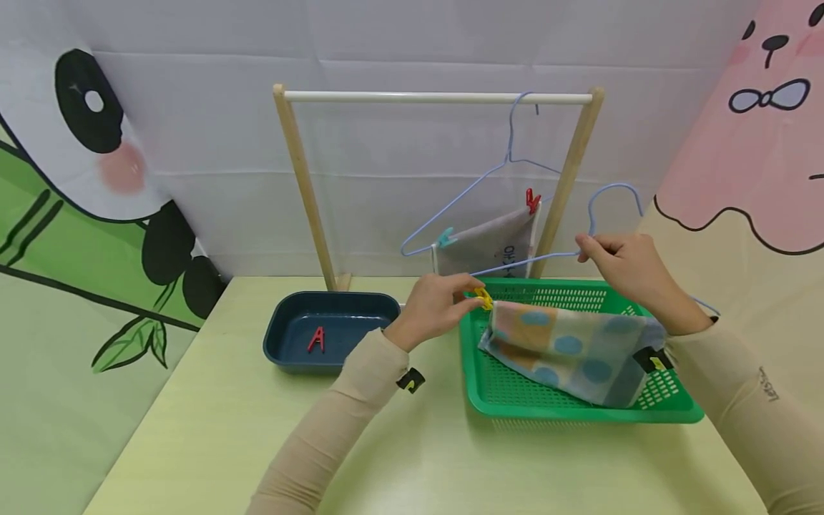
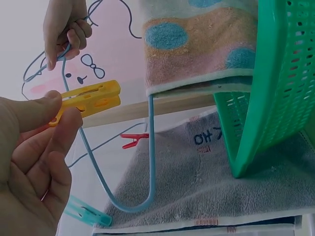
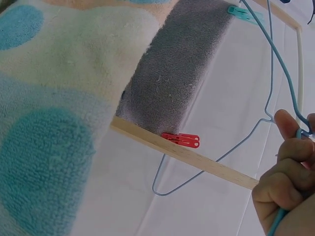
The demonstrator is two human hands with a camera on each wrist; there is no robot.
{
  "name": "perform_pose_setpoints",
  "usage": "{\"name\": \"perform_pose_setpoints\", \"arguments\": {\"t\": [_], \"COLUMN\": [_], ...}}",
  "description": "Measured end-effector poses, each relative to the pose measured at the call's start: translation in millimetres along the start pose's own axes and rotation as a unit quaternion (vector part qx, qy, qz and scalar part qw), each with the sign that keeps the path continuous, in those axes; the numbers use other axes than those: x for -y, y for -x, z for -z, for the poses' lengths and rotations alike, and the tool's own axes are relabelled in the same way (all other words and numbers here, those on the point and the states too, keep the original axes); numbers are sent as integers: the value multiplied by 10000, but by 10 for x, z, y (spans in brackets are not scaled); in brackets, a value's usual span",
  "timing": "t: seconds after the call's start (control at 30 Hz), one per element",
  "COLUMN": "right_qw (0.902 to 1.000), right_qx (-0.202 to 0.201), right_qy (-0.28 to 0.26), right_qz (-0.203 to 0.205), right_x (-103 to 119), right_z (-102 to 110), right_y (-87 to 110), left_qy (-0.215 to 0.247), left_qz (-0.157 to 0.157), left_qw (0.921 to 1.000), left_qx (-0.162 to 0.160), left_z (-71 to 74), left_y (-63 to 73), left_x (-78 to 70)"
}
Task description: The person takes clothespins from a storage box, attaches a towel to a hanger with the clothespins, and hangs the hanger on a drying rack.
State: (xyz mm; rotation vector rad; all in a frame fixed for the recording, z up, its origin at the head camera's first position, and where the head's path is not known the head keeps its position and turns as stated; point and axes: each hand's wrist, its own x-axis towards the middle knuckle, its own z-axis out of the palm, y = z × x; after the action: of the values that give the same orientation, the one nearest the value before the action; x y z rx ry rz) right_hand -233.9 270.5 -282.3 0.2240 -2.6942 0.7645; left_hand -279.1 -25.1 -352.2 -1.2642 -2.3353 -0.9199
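While the right hand grips a blue hanger near its neck, the head view catches the left hand pinching a yellow clip right by the corner of a spotted towel! That towel hangs on the hanger, over a green basket. Off to the left, a dark blue tray holds a red clip. Behind, a second hanger hooks over the rack, with a grey towel on it.

Over to the left wrist: thumb and fingers press the yellow clip from both sides, and the hanger's rounded end pokes out past the spotted towel's edge. Whether the clip's mouth gapes, I cannot tell.

Now the right wrist: fingers curl snugly round the blue wire, the spotted towel filling the left side, the grey one beyond.
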Motion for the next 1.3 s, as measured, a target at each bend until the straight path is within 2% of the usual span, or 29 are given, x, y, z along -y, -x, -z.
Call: {"name": "perform_pose_setpoints", "arguments": {"t": [0.2,0.4,0.87,1.03,1.3], "right_qw": [10000,10000,9999,9999,9999], "right_qx": [14,15,-16,-42,-83], "right_qy": [-47,-51,-43,-48,-77], "right_qz": [-18,42,154,149,96], "right_x": [11,23,13,26,31], "right_z": [7,20,2,5,25], "right_y": [25,33,26,29,39], "left_qy": [30,-29,-225,-323,-444], "left_qz": [-282,-394,-375,-500,-683], "left_qw": [9994,9989,9990,9982,9966], "left_qx": [-209,-270,-37,89,107], "left_z": [-81,-131,-175,-195,-234], "left_y": [-38,-68,-129,-155,-205], "left_x": [-2,-2,-44,-56,-41]}}
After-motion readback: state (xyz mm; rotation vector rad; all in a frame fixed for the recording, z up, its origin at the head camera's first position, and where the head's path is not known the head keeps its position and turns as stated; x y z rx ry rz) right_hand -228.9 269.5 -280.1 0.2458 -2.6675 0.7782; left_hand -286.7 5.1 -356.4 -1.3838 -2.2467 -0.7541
